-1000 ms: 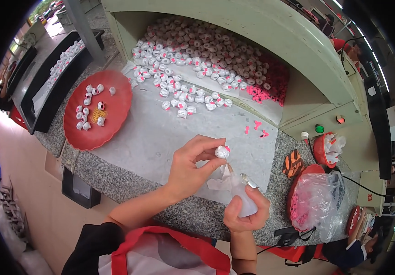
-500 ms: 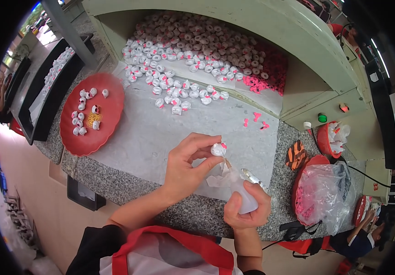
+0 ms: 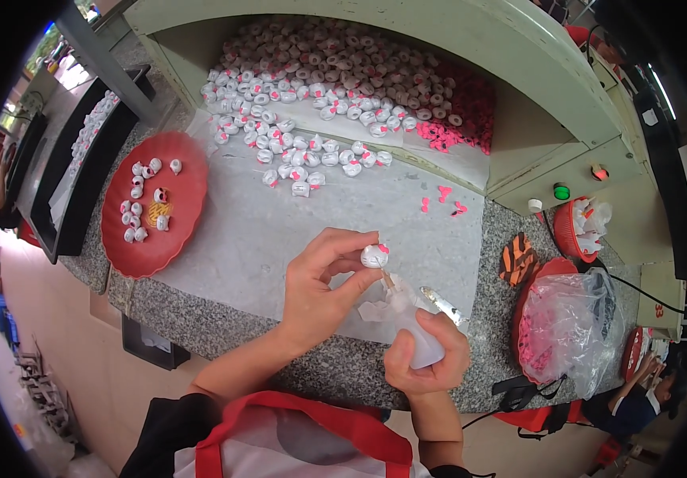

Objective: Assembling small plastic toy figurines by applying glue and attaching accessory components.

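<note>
At the centre of the frame, the left hand [image 3: 319, 291] pinches a small white toy head [image 3: 375, 256] with a pink bow between thumb and fingertips, fingers closed around it just above the stone counter [image 3: 280, 350]. Just below and to the right, the right hand [image 3: 427, 358] is wrapped tight on a soft translucent squeeze bottle [image 3: 422, 344], its thin nozzle [image 3: 389, 280] angled up so the tip sits at the underside of the toy head, touching or very nearly so. The step in hand looks like gluing or dabbing the piece at its base; the next move likely calls for a steady, light squeeze with the tip kept on the spot and the head held still.

A pale sheet [image 3: 280, 231] covers the counter beneath the hands. Toward the upper middle, a large heap of matching white heads [image 3: 319, 95] spills from a green-walled bay, with loose pink bows [image 3: 463, 103] piled at its right end and a few [image 3: 439, 199] scattered on the sheet. At the left, a red plate [image 3: 180, 231] holds a handful of heads. At the right edge sit a clear plastic bag [image 3: 575, 319] over a red bowl, a striped orange-and-black item [image 3: 519, 259], and a small red basket [image 3: 571, 231]. Another person [image 3: 638, 398] shows at the lower right.
</note>
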Motion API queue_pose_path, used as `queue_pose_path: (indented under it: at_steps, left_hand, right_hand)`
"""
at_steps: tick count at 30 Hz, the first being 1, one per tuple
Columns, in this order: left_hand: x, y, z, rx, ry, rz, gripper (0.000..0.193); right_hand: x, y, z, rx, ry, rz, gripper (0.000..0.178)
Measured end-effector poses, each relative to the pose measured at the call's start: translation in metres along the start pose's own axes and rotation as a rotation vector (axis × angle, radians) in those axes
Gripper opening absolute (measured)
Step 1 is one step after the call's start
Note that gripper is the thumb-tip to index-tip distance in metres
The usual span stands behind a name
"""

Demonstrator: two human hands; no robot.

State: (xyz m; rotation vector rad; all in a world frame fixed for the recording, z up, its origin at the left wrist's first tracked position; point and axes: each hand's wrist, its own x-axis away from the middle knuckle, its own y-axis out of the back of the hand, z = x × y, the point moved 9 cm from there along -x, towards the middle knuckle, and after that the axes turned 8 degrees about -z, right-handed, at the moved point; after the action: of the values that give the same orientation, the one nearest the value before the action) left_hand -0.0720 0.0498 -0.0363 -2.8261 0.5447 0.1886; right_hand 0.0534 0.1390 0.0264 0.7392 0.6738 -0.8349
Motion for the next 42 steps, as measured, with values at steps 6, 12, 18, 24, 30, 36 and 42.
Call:
queue_pose_path:
  at_steps: [6, 12, 18, 24, 30, 36, 42]
  left_hand:
    - [0.002, 0.000, -0.003, -0.019, 0.000, 0.024, 0.035]
    - [0.000, 0.001, -0.001, -0.055, -0.011, 0.005, 0.035]
    - [-0.001, 0.002, -0.001, -0.066, -0.013, 0.004, 0.036]
    - [-0.002, 0.001, 0.008, 0.065, 0.116, 0.005, 0.035]
    - [0.000, 0.000, 0.019, 0.156, 0.308, 0.028, 0.035]
    - [0.000, -0.001, 0.024, 0.187, 0.351, 0.035, 0.036]
    - [0.001, -0.002, 0.025, 0.202, 0.369, 0.045, 0.037]
  right_hand:
    - [-0.002, 0.000, 0.007, -0.055, 0.060, -0.017, 0.033]
    - [0.002, 0.002, 0.005, -0.033, 0.006, 0.009, 0.028]
    - [-0.007, 0.002, 0.001, -0.057, 0.040, -0.013, 0.030]
    - [-0.007, 0.005, -0.002, -0.053, 0.027, -0.011, 0.029]
    - [-0.006, 0.004, -0.003, -0.061, 0.035, -0.019, 0.029]
    - [-0.005, 0.006, -0.002, -0.071, 0.041, -0.029, 0.029]
    - [-0.001, 0.009, -0.004, -0.026, -0.032, -0.014, 0.026]
